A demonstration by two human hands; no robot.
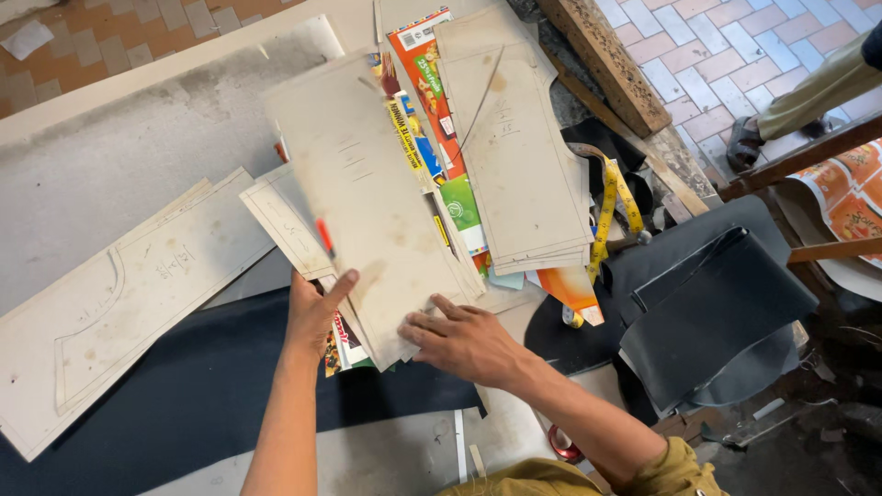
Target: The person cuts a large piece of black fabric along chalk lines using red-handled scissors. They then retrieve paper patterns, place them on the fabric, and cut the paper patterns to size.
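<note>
My left hand (315, 310) grips the near-left edge of a stack of worn grey cardboard pattern pieces (367, 193), thumb on top. A thin red pen (324, 236) lies against the stack just above that hand. My right hand (464, 340) rests flat with spread fingers on the stack's near-right corner. Colourful printed cardboard (424, 83) shows between the pieces. A second pile of cardboard patterns (519, 156) lies to the right. Dark navy fabric (184, 386) is spread under my left forearm.
A long cardboard pattern (119, 294) lies at the left on the grey table (101, 156). A yellow measuring tape (611, 207) and folded dark fabric (717, 303) sit at the right. A wooden plank (606, 64) crosses the brick floor, where another person's sandalled foot (744, 142) stands.
</note>
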